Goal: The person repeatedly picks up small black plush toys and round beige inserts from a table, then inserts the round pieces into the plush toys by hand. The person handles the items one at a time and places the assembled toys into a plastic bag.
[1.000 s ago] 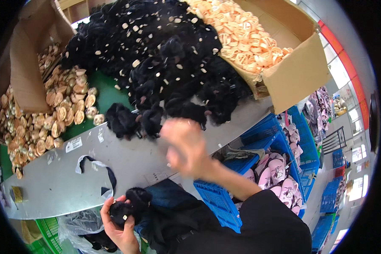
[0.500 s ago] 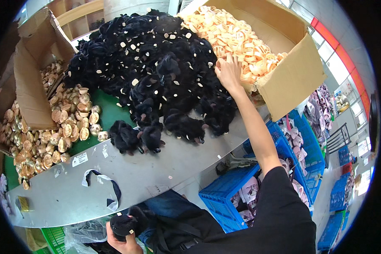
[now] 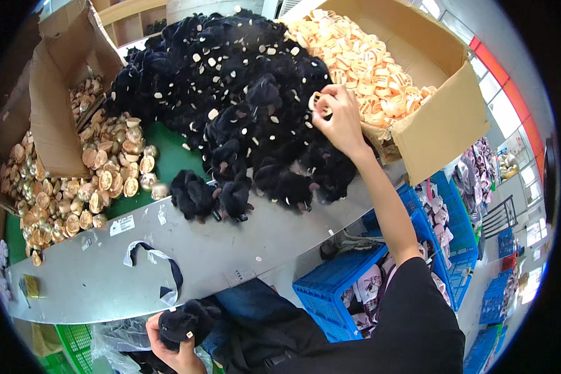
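Note:
My left hand [image 3: 162,352], low at the table's near edge, is wrapped round a small black plush piece [image 3: 184,321] with a pale tag on it. My right hand [image 3: 344,124] is raised over the near left edge of a heap of peach plastic parts [image 3: 380,78]. Between its thumb and fingers is one pale, ring-like plastic part [image 3: 314,101], partly hidden by the fingers. Left of that hand rises a big pile of black plush pieces [image 3: 230,68] with pale tags. Several more lie at its front, among them one black plush piece [image 3: 234,201].
The peach parts lie in an open cardboard box [image 3: 445,121]. At the left, another cardboard box [image 3: 56,118] spills gold and peach half-shells [image 3: 112,177] onto the table [image 3: 212,249]. A dark-and-white strip [image 3: 171,271] lies near its edge. Blue crates [image 3: 330,299] stand at the right below.
My right hand has drawn slightly back from the peach heap, and a plastic part now shows in its fingers. My left hand still holds the black plush piece. The view has shifted a little.

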`<state>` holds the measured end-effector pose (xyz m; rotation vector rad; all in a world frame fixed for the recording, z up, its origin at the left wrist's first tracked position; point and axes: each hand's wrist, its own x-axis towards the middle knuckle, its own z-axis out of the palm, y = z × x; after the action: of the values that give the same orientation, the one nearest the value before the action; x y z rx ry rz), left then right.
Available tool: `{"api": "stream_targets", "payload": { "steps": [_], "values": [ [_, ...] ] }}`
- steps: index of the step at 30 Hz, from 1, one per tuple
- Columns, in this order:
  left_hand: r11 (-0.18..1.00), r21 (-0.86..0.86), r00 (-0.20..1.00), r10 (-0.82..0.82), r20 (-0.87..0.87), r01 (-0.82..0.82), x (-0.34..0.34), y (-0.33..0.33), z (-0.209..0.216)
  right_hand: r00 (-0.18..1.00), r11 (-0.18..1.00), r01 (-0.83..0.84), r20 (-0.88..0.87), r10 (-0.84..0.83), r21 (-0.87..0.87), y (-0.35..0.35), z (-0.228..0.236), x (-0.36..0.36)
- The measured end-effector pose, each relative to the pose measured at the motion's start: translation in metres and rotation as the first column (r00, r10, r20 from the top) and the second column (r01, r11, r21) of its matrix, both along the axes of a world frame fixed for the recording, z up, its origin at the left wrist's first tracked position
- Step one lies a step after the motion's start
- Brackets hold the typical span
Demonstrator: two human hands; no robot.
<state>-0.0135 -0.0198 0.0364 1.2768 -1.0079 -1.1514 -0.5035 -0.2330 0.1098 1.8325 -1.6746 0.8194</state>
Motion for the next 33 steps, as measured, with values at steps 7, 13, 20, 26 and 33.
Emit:
{"api": "stream_targets", "payload": {
  "steps": [7, 13, 20, 26, 33],
  "values": [
    [0.999, 0.038, 0.996, 0.004, 0.094, -0.007, -0.018, -0.018, 0.02, 0.616, 0.394, -0.785, 0.532, 0.581, 0.478, 0.073, -0.008, 0.166],
    [0.993, 0.115, 0.985, 0.028, -0.171, -0.008, -0.015, -0.01, 0.017, 0.148, -0.185, -0.958, 0.932, 0.33, 0.218, 0.105, -0.017, 0.26],
    [0.988, 0.151, 0.987, 0.06, -0.151, -0.037, -0.007, 0.007, 0.011, 0.285, 0.076, -0.947, 0.703, 0.651, 0.313, 0.115, -0.02, 0.34],
    [0.978, 0.205, 0.948, 0.105, -0.3, -0.043, 0.002, 0.014, 0.015, 0.375, 0.191, -0.887, 0.413, 0.83, 0.421, 0.112, -0.019, 0.366],
    [0.914, 0.254, 0.905, -0.21, -0.371, 0.316, 0.005, 0.021, 0.021, 0.453, 0.322, -0.868, 0.335, 0.826, 0.378, 0.091, -0.031, 0.377]
  ]
}}
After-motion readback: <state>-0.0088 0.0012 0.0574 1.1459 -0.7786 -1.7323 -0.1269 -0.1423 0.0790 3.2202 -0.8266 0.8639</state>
